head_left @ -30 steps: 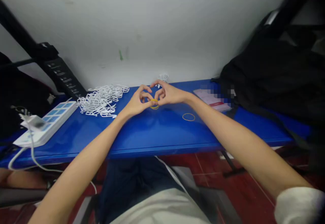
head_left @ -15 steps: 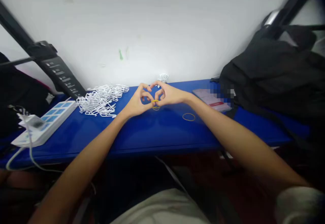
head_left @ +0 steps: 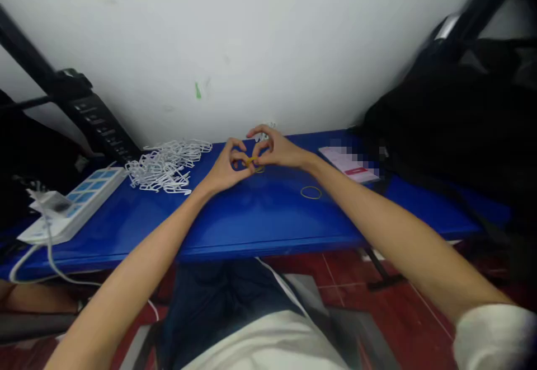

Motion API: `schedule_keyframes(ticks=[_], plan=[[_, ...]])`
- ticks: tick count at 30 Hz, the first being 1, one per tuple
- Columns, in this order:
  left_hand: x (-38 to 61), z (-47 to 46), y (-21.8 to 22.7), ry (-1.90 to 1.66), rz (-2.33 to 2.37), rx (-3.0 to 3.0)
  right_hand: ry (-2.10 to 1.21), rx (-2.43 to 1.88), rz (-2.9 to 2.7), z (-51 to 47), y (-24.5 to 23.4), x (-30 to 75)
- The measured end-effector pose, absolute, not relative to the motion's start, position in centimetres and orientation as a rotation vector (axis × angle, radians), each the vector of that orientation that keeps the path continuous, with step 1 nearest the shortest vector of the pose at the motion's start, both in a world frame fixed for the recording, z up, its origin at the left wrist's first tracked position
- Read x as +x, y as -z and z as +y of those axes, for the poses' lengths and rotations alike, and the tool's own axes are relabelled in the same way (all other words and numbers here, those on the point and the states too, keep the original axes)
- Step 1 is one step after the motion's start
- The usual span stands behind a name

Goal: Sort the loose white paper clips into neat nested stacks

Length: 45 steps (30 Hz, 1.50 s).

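Above the blue tabletop, my left hand (head_left: 227,168) and my right hand (head_left: 280,149) meet fingertip to fingertip. Between them a yellow rubber band (head_left: 252,160) is pinched by both thumbs and forefingers. Another yellow loop (head_left: 259,169) shows just under the fingertips; whether it belongs to the same band I cannot tell. A single rubber band (head_left: 311,192) lies flat on the table, right of my hands. Behind my right hand, partly covered by it, is a small bunch of white hooks (head_left: 265,132). A tangled heap of white hooks (head_left: 165,164) lies to the left of my left hand.
A white power strip (head_left: 86,202) with a plug and cable lies at the left on the blue table (head_left: 251,219). On the right are a pink-and-white booklet (head_left: 350,164) and a black bag (head_left: 444,118). The white wall (head_left: 251,51) rises behind the table.
My right hand has lifted slightly, its forefinger spread further from the left hand's. The yellow band between the fingertips has shifted a little up and left. The left hand has barely moved.
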<state>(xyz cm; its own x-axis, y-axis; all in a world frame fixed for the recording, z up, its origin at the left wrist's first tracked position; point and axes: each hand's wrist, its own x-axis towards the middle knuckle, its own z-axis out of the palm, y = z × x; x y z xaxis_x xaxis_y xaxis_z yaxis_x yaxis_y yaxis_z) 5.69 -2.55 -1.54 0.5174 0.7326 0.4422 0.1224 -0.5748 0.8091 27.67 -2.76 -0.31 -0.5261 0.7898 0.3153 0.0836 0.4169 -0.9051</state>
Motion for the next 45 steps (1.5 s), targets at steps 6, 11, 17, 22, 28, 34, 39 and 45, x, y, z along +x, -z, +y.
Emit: schedule_keyframes(ticks=[6, 11, 17, 22, 28, 34, 39, 45], plan=[[5.66, -2.34, 1.43, -1.115, 0.68, 1.996, -1.101, -0.789, -1.922, -2.77, 0.45, 27.3], [5.65, -2.48, 1.37, -1.108, 0.692, 1.991, -1.044, -0.804, -1.913, -2.67, 0.66, 27.14], [5.67, -2.42, 1.2, -1.117, 0.708, 2.0, -1.058, -0.779, -1.822, -2.48, 0.61, 27.36], [5.62, -2.41, 1.09, -1.15, 0.716, 1.995, -1.058, -0.8, -1.867, -2.58, 0.41, 27.41], [5.73, -2.48, 1.34, -1.171, 0.707, 1.968, -1.088, -0.799, -1.871, -2.81, 0.14, 27.42], [5.79, -2.41, 1.53, -1.2, 0.703, 2.022, -1.077, -0.816, -1.872, -3.05, -0.1, 27.49], [5.81, -2.52, 1.36, -1.163, 0.72, 2.021, -1.086, -0.811, -1.867, -3.01, -0.22, 27.64], [5.86, -2.54, 1.39, -1.137, 0.695, 1.989, -1.112, -0.775, -1.901, -2.93, 0.07, 27.34]])
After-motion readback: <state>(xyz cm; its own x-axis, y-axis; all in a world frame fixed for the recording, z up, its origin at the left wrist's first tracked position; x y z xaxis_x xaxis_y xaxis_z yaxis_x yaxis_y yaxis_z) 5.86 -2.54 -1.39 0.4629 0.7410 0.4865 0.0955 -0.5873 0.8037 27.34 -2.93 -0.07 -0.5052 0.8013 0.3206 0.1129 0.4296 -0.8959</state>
